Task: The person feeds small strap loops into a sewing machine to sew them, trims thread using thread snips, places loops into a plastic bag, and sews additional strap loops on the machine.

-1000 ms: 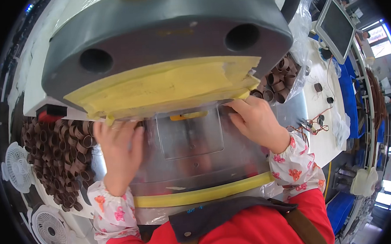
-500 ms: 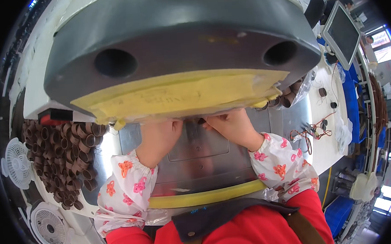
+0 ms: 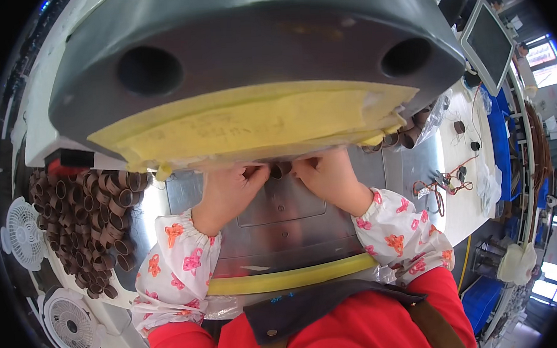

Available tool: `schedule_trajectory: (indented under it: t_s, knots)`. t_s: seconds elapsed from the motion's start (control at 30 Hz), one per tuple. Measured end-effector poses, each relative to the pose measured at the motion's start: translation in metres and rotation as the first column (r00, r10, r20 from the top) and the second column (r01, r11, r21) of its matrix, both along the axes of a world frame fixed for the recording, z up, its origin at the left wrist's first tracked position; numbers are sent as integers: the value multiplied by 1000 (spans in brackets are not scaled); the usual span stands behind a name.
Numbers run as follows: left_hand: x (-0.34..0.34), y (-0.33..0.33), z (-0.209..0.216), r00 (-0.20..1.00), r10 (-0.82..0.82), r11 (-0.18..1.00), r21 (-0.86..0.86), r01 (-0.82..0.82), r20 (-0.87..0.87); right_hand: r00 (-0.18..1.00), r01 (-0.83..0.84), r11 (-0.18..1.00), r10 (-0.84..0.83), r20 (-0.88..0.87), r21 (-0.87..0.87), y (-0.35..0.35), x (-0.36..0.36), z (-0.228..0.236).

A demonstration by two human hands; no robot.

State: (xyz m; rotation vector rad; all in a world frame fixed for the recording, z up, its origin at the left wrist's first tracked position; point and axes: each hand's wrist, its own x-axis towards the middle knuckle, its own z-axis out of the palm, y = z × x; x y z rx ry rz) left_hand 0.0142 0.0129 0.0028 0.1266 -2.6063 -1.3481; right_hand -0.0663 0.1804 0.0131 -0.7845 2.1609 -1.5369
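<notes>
Just below the front edge of a big dark grey machine housing (image 3: 253,55), a short brown tube piece (image 3: 282,171) sits between my two hands. My left hand (image 3: 230,192) is closed, its thumb and fingers pressed to the tube's left side. From the right, my right hand (image 3: 329,179) pinches the other side. Part of the fingers and the tube's far end are hidden under the housing. Beneath the hands lies a grey metal work plate (image 3: 283,205). Yellow tape (image 3: 250,122) covers the housing's lower front.
A large heap of similar brown tubes (image 3: 86,222) lies on the left, with more tubes (image 3: 409,135) in clear plastic at right. Two white fans (image 3: 71,325) stand at far left. Wires (image 3: 446,187) lie on the right table. A yellow strip (image 3: 290,277) edges the plate's front.
The brown tube now shows between my fingertips, where before it was mostly hidden. My left hand has turned slightly. The housing appears higher and larger in view.
</notes>
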Motion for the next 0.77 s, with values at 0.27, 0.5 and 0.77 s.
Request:
schedule_trajectory:
  t_s: [0.27,0.5,0.77]
  knots:
    - [-2,1,15,1000,1,1000,-4,-1,-24,941,-47,995,16,-338,-86,-1,1,-3]
    - [-3,-3,11,997,-36,995,94,42,-66,906,-136,987,88,-414,-89,4,-7,-8]
    - [-7,-9,-16,984,-38,903,-429,-41,-173,821,-79,995,95,-563,53,0,-5,1]
